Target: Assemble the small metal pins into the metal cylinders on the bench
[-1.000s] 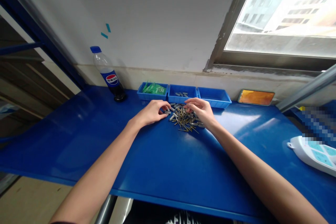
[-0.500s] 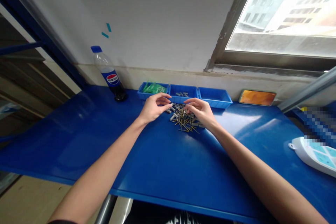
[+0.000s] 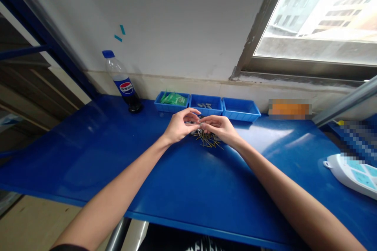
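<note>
My left hand (image 3: 180, 126) and my right hand (image 3: 223, 129) meet fingertip to fingertip over a loose pile of thin brass-coloured and dark metal rods (image 3: 208, 140). Thumb and fingers of each hand are pinched together. Whatever sits between the fingertips is too small and too hidden to name. Both hands cover much of the pile, including most of the short grey cylinders mixed in with the rods. Just behind the hands stands a blue bin (image 3: 206, 112) with several small grey cylinders inside.
Left of that bin is another with green packets (image 3: 173, 98); an empty blue bin (image 3: 241, 116) adjoins on the right. A cola bottle (image 3: 126, 88) stands at the back left. A blurred orange object (image 3: 290, 109) leans by the wall. A white power strip (image 3: 350, 172) lies right.
My hands have come together from either side, the left moving right and the right moving slightly left, until their fingertips meet over the pile.
</note>
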The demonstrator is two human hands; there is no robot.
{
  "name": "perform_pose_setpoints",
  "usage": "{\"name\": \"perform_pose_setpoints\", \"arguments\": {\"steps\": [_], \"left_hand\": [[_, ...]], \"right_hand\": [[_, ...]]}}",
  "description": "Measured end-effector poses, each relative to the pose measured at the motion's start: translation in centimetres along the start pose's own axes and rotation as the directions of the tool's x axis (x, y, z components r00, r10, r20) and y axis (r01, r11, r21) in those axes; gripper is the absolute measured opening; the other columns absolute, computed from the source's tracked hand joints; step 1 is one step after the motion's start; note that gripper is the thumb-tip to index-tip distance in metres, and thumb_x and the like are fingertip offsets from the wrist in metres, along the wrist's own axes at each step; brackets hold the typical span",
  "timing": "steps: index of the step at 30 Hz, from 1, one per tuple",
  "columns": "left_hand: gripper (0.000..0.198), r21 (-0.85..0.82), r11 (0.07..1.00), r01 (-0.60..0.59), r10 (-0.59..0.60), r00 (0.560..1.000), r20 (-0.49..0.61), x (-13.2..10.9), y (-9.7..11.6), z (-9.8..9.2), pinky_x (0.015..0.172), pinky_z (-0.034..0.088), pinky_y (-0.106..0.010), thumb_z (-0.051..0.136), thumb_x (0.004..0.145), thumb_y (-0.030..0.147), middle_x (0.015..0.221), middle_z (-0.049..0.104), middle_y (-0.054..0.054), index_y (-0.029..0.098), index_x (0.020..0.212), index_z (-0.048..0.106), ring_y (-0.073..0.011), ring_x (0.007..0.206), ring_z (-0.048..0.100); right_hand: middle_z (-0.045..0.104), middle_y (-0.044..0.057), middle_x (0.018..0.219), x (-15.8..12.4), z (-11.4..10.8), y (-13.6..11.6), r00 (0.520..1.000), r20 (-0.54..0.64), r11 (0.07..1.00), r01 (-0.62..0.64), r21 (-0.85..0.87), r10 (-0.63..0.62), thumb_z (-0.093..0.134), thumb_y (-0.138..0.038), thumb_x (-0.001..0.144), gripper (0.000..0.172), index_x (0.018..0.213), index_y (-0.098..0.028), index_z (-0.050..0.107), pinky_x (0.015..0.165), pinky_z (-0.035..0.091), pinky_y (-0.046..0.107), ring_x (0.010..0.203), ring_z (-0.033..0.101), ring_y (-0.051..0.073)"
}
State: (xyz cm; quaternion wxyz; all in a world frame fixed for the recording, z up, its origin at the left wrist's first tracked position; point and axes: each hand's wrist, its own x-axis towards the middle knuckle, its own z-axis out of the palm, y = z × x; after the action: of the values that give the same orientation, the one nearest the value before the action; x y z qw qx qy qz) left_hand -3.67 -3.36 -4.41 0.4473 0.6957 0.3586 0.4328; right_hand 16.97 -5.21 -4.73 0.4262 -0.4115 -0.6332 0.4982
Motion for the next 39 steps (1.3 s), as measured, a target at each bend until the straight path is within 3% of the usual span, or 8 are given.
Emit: {"name": "perform_pose_setpoints", "arguments": {"steps": [4,8,12,18,22,27,33,39], "left_hand": [[0.033,0.211,0.975,-0.062,0.058,0.998,0.029,0.1,0.3,-1.1,0.086,0.061,-0.034,0.080,0.078,0.032,0.096,0.075,-0.007,0.017,0.105,0.068,-0.0201,0.090,0.073],[0.011,0.616,0.764,-0.191,0.101,0.979,0.178,0.4,0.3,-3.4,0.089,0.056,-0.036,0.071,0.084,0.025,0.097,0.076,-0.007,0.018,0.092,0.075,-0.0231,0.092,0.071],[0.013,0.662,0.710,-0.240,0.041,0.953,0.302,0.6,-0.2,-4.6,0.094,0.052,-0.034,0.068,0.085,0.017,0.102,0.077,-0.007,0.020,0.094,0.076,-0.0243,0.099,0.072],[0.008,0.688,0.693,-0.217,0.036,0.963,0.268,0.6,-1.0,-4.2,0.085,0.051,-0.033,0.066,0.088,0.018,0.098,0.072,-0.008,0.019,0.095,0.071,-0.0230,0.092,0.068],[0.007,0.670,0.708,-0.225,0.048,0.961,0.272,0.6,-1.4,-4.3,0.083,0.051,-0.031,0.063,0.090,0.019,0.094,0.070,-0.007,0.019,0.094,0.069,-0.0213,0.088,0.066],[0.008,0.588,0.793,-0.162,0.092,0.985,0.147,0.7,-1.2,-4.1,0.081,0.054,-0.032,0.063,0.090,0.021,0.094,0.071,-0.006,0.019,0.095,0.069,-0.0195,0.084,0.068],[0.024,0.130,0.991,0.003,0.013,0.993,-0.120,1.1,-1.2,-2.6,0.082,0.061,-0.034,0.075,0.085,0.036,0.085,0.074,-0.005,0.017,0.095,0.066,-0.0195,0.079,0.074],[0.040,-0.090,0.994,0.062,-0.072,0.992,-0.108,0.9,-1.3,-0.6,0.083,0.063,-0.037,0.082,0.077,0.049,0.085,0.075,-0.006,0.016,0.093,0.066,-0.0205,0.079,0.076]], "right_hand": [[0.076,0.005,0.078,0.2,-0.2,0.2,0.996,-0.081,0.999,0.029,-0.037,-0.032,0.080,-0.048,0.079,0.037,0.101,-0.018,0.078,0.068,0.058,0.032,0.067,0.070,0.018],[0.078,0.009,0.108,0.5,-0.5,0.5,0.964,-0.247,0.995,0.096,-0.004,-0.094,0.082,-0.045,0.077,0.049,0.120,-0.021,0.073,0.090,0.060,0.038,0.095,0.075,0.024],[0.067,0.013,0.139,0.5,-0.7,0.5,0.956,-0.265,0.991,0.132,0.016,-0.123,0.081,-0.042,0.078,0.063,0.137,-0.024,0.063,0.104,0.055,0.044,0.117,0.070,0.026],[0.075,0.011,0.120,0.7,-0.8,0.8,0.953,-0.276,0.992,0.125,-0.011,-0.124,0.074,-0.036,0.081,0.040,0.118,-0.022,0.069,0.095,0.058,0.043,0.099,0.074,0.024],[0.077,0.009,0.114,0.8,-1.0,1.3,0.952,-0.280,0.992,0.120,-0.030,-0.123,0.071,-0.037,0.083,0.035,0.113,-0.022,0.070,0.082,0.059,0.037,0.086,0.075,0.021],[0.078,0.007,0.098,0.8,-1.0,1.3,0.955,-0.274,0.993,0.104,-0.047,-0.113,0.068,-0.037,0.084,0.033,0.113,-0.021,0.070,0.074,0.057,0.033,0.074,0.072,0.018],[0.075,0.003,0.080,0.6,-0.7,0.7,0.961,-0.259,0.995,0.087,-0.045,-0.095,0.069,-0.037,0.084,0.029,0.108,-0.021,0.071,0.068,0.055,0.031,0.067,0.067,0.017],[0.076,0.005,0.079,0.3,-0.2,-0.1,0.987,-0.158,1.000,-0.005,0.016,0.007,0.072,-0.053,0.085,0.042,0.111,-0.020,0.073,0.057,0.051,0.029,0.060,0.065,0.016]]}}
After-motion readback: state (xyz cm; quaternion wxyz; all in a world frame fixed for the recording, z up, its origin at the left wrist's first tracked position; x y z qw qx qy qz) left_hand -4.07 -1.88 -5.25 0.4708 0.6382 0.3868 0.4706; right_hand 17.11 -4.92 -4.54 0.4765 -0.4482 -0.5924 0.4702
